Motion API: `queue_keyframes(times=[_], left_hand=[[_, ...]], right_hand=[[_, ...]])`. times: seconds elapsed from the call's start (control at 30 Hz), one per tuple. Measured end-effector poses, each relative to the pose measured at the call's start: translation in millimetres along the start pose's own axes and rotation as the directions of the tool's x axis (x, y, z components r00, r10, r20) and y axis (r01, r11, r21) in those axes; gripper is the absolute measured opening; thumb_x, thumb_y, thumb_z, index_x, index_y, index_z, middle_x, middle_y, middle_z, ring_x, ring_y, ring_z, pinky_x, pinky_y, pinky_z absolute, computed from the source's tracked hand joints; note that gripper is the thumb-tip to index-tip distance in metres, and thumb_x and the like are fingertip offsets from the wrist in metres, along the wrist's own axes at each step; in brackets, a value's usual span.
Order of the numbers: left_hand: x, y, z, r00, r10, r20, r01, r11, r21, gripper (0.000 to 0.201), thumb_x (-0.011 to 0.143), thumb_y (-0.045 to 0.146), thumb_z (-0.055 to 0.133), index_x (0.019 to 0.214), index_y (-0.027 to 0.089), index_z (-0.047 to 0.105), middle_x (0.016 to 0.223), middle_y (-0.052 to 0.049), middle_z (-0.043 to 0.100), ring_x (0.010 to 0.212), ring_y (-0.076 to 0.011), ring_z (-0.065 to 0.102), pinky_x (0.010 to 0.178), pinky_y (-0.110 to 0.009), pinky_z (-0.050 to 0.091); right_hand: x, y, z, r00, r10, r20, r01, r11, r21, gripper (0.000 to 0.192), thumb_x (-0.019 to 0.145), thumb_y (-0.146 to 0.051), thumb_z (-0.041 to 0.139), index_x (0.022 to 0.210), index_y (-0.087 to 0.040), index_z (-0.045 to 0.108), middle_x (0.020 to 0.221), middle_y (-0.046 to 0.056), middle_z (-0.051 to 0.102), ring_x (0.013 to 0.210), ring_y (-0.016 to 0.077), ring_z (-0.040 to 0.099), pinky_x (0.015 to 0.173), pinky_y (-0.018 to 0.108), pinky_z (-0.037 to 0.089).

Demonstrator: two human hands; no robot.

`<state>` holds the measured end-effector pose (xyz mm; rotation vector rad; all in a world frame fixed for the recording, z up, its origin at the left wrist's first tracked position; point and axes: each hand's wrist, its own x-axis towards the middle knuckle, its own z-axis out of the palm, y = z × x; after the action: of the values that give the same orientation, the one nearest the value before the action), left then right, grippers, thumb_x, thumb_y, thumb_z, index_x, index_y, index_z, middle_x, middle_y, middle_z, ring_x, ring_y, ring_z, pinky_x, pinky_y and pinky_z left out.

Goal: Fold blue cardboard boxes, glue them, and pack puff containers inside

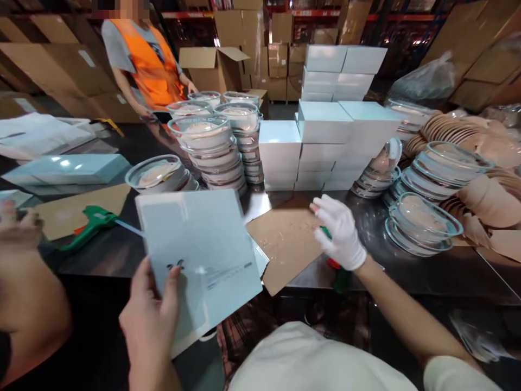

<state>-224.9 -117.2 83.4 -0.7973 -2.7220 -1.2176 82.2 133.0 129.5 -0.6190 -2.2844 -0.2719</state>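
Pale-blue flat box point(199, 255) sits pinched in the left hand point(148, 320) fingers, best kept level, while the gloved right hand point(342, 233) closes around a green-handled tool point(340, 274) over cardboard point(285, 244).

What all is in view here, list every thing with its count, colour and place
flat box: one, pale blue, near centre, held
glue guns: two, green; one left on table, one under gloved hand
cardboard sheet: one, brown, table centre
lidded glass bowls: many, clear, stacked centre and right
closed boxes: many, pale blue, stacked behind
paper discs: many, tan, far right
cartons: many, brown, background
co-worker: one, orange vest, far left back
left hand: bare, gripping flat box
right hand: white glove, on glue gun
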Motion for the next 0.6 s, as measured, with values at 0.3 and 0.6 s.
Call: queue_keyframes(times=[0.3, 0.6], left_hand=[[-51, 52, 38.4, 0.502, 0.767, 0.399, -0.481, 0.631, -0.608, 0.03, 0.105, 0.033, 0.06, 0.128, 0.024, 0.075, 0.11, -0.007, 0.085, 0.085, -0.0185, 0.081, 0.073, -0.022, 0.063], [-69, 28, 51.0, 0.319, 0.737, 0.596, -0.543, 0.658, -0.522, 0.082, 0.082, 0.068, 0.08, 0.151, 0.029, 0.062, 0.134, -0.014, 0.077, 0.114, -0.0341, 0.078, 0.094, -0.041, 0.065]], right_hand=[[-51, -48, -39, 0.883, 0.321, 0.342, -0.458, 0.744, 0.486, 0.029, 0.104, -0.042, 0.058, 0.117, -0.019, 0.071, 0.104, 0.009, 0.078, 0.095, 0.0228, 0.074, 0.089, 0.035, 0.059], [-107, -54, -15, 0.297, -0.179, 0.938, -0.939, -0.232, 0.254, 0.076, 0.072, -0.082, 0.078, 0.101, -0.011, 0.077, 0.097, 0.01, 0.076, 0.083, 0.0193, 0.069, 0.077, 0.029, 0.056]])
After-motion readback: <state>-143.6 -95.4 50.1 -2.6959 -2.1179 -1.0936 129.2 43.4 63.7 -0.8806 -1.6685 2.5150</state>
